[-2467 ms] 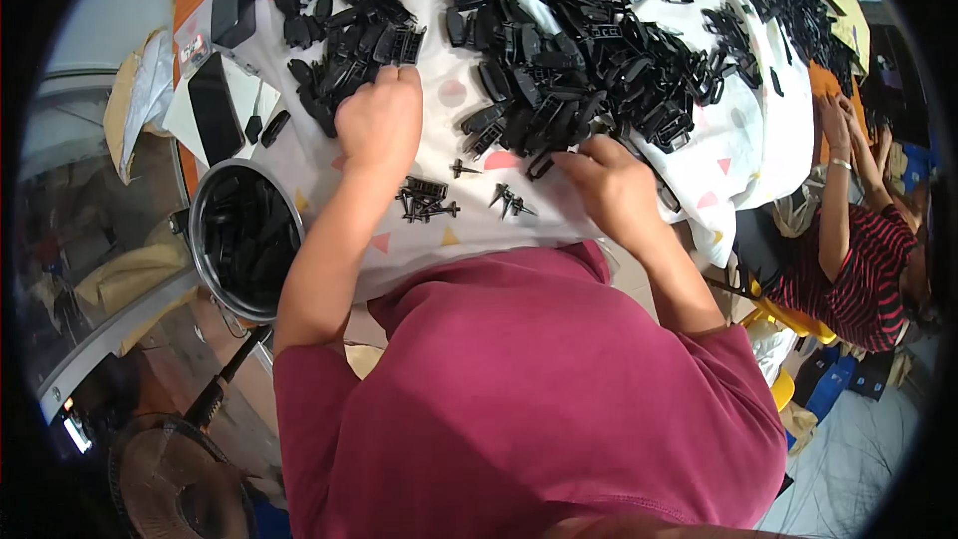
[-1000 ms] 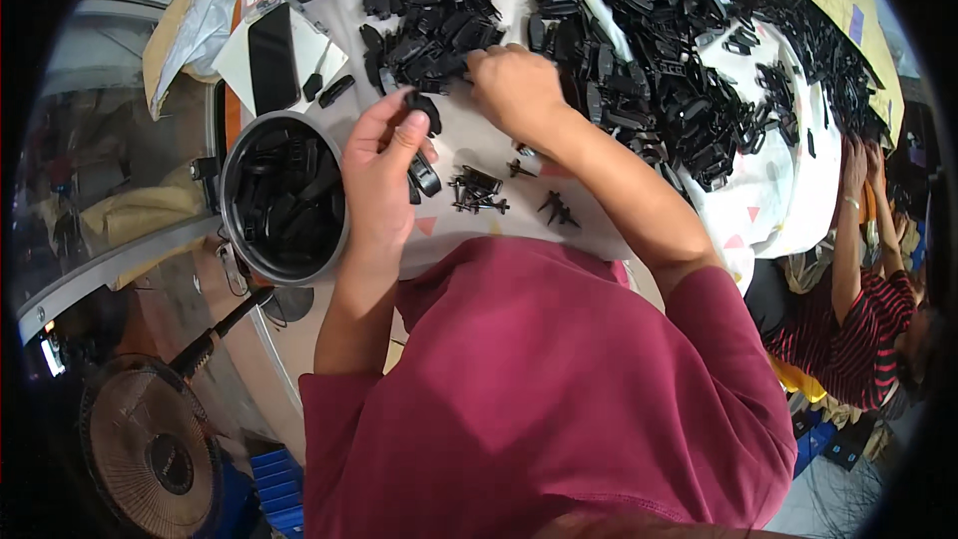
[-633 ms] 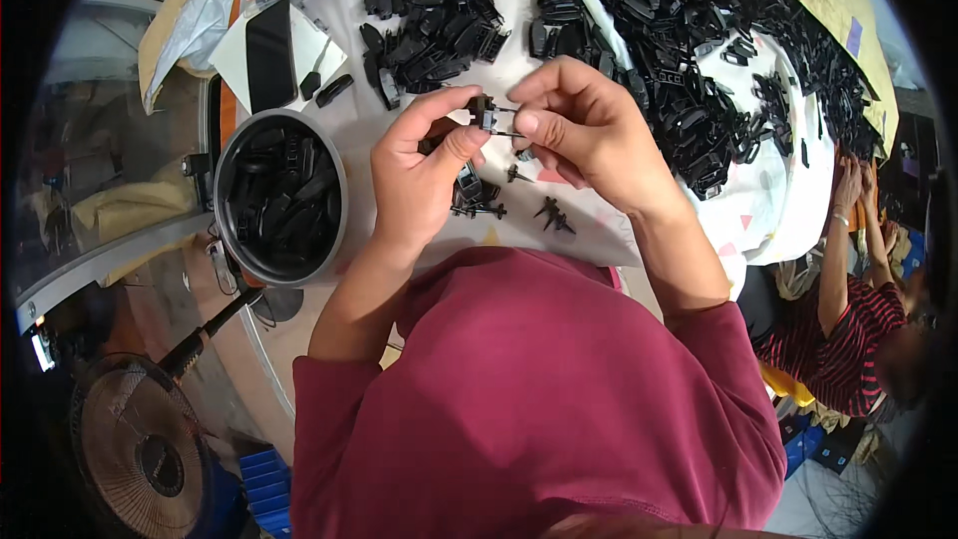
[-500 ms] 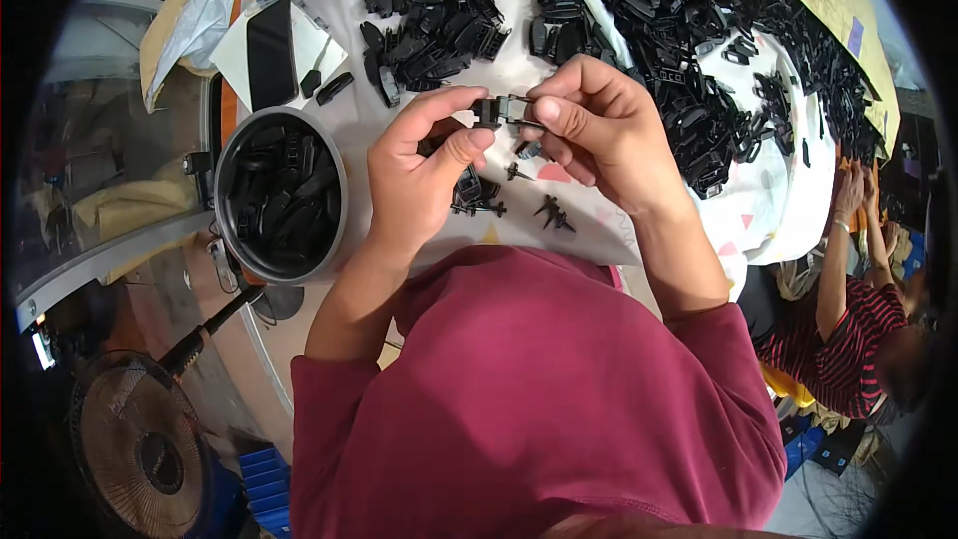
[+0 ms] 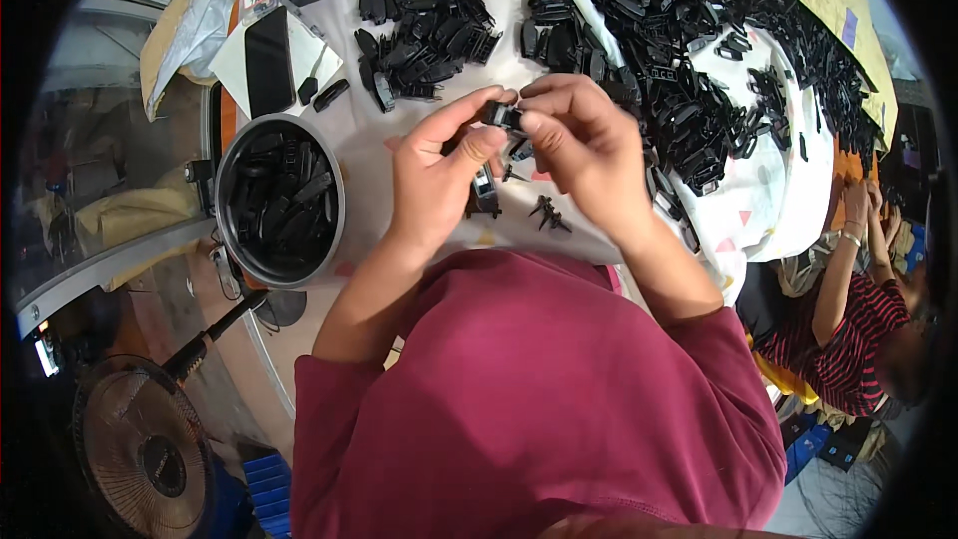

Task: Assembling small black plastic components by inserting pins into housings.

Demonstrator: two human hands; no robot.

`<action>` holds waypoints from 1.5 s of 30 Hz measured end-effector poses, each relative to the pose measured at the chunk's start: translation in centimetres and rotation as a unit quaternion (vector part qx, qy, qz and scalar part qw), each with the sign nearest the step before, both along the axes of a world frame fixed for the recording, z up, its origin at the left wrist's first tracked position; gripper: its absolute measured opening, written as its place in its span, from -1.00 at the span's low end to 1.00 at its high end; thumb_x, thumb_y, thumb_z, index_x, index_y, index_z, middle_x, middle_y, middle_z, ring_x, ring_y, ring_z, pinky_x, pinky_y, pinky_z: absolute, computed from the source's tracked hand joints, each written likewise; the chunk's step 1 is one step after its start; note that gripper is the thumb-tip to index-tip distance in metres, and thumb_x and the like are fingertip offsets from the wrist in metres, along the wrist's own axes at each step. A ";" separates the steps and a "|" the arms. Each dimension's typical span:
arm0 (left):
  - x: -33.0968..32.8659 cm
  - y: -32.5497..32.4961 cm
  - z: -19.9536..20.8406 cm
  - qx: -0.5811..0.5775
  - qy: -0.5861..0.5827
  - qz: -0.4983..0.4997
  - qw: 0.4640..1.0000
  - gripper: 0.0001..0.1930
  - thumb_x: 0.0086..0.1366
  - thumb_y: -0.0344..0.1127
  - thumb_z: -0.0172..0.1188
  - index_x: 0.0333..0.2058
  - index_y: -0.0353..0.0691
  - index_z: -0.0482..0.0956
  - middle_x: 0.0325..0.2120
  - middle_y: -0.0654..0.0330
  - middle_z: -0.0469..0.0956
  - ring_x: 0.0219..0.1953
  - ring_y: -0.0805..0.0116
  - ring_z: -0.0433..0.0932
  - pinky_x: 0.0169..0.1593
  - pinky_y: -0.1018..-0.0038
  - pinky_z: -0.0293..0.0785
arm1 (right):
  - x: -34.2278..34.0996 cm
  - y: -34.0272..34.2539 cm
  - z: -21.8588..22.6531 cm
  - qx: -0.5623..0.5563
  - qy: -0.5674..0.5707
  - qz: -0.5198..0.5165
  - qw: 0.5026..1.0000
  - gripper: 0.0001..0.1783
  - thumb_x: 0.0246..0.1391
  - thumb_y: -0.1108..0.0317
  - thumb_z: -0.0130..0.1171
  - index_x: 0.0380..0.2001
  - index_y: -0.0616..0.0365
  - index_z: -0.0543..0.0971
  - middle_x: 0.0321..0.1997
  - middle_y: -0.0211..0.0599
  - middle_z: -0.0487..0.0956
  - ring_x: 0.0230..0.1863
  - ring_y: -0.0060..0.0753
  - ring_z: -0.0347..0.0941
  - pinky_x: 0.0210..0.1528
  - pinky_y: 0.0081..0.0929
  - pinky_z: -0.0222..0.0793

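A small black plastic buckle (image 5: 505,116) is pinched between my two hands above the near part of the table. My left hand (image 5: 434,165) is closed on its left end with thumb and forefinger. My right hand (image 5: 589,155) grips the other end, its remaining fingers curled. Fingertips cover much of the buckle. Below them, a black piece with a shiny grey face (image 5: 484,182) lies on the cloth. Close by is a cluster of thin black pronged pieces (image 5: 547,214).
Piled black parts (image 5: 689,80) spread over the right side; a smaller heap (image 5: 424,40) lies farther left. A grey-rimmed bowl (image 5: 340,205) holds black parts. Beside it lies a phone (image 5: 269,62). A fan (image 5: 150,449) stands lower left. Another person's arm (image 5: 836,269) reaches in at right.
My hands have drawn closer together. The black and grey pieces, stretched out between them before, now appear as one compact buckle. My right hand has moved slightly left and down.
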State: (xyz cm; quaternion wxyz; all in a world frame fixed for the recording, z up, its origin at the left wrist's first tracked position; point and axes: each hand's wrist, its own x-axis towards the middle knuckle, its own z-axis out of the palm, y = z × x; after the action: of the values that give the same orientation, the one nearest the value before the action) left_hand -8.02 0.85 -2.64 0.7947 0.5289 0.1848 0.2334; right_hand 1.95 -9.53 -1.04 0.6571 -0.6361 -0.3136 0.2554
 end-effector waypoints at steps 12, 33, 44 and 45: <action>-7.8 2.1 1.6 0.243 0.183 0.073 0.950 -0.82 0.11 -0.48 0.06 -0.27 -0.35 0.49 -0.39 0.16 0.51 -0.48 0.47 0.47 -0.35 0.59 0.40 | -2.9 -0.5 -1.5 -0.130 -0.047 0.202 0.970 -0.75 -0.04 0.37 0.14 -0.29 0.29 0.42 -0.47 -0.33 0.50 -0.47 -0.63 0.40 -0.44 -0.66 0.33; -0.4 5.9 -1.4 0.619 0.386 0.108 0.676 -0.83 0.00 -0.23 0.18 -0.49 -0.19 0.46 -0.45 0.20 0.48 -0.34 0.16 0.40 -0.25 0.26 0.27 | 1.5 -11.0 -4.4 -0.372 -0.379 -0.018 0.847 -0.74 -0.29 0.42 0.19 -0.38 0.15 0.53 -0.44 -0.23 0.47 -0.50 -0.21 0.41 -0.44 -0.42 0.35; -0.8 -0.9 -2.7 0.094 0.105 -0.124 0.982 -0.69 0.09 -0.53 0.12 -0.13 -0.35 0.40 -0.30 0.22 0.49 -0.31 0.57 0.42 -0.22 0.67 0.34 | 0.2 -6.7 -1.6 -0.181 -0.114 0.018 0.977 -0.91 0.01 0.47 0.05 -0.38 0.23 0.42 -0.31 -0.28 0.48 -0.37 -0.52 0.43 -0.45 -0.59 0.38; -0.9 -1.2 -2.5 0.093 0.106 -0.126 0.982 -0.69 0.09 -0.53 0.12 -0.13 -0.35 0.40 -0.30 0.22 0.49 -0.31 0.57 0.42 -0.22 0.67 0.34 | 0.0 -6.2 -0.7 -0.116 0.041 0.040 0.992 -0.91 0.03 0.47 0.02 -0.37 0.25 0.41 -0.33 -0.30 0.49 -0.42 -0.58 0.41 -0.47 -0.64 0.37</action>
State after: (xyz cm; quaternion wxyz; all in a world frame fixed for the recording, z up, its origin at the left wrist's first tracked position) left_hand -8.95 -0.33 -5.13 0.7412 0.6412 0.1772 0.0905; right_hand 1.95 -15.69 -1.77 0.5807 -0.6836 -0.2799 0.3422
